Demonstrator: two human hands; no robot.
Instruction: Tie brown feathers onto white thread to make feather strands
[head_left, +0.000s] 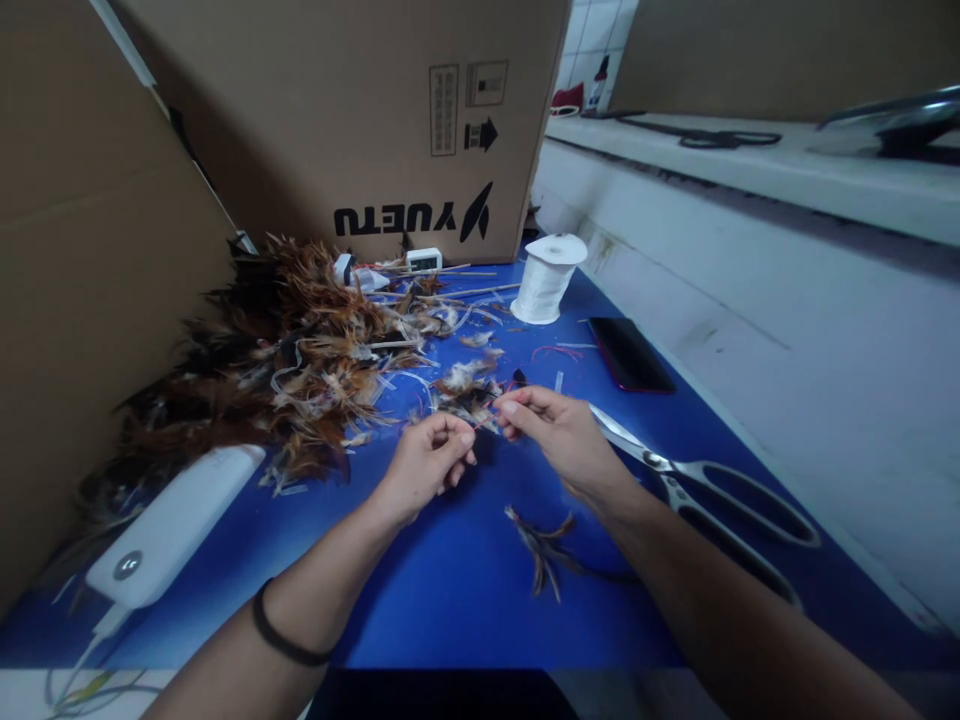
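Observation:
My left hand and my right hand are close together over the blue tabletop, fingers pinched. A thin red thread runs between the two pinches, and both hands hold it. Just behind the fingers lie loose pale and dark feathers. A small bundle of dark feathers rests on the table below my right hand. Large scissors lie partly behind my right forearm, blades toward the hand.
A heap of brown feathers covers the left side, with a white power bank before it. A white spool and a phone are at right. Cardboard boxes stand behind and left; a white wall borders the right.

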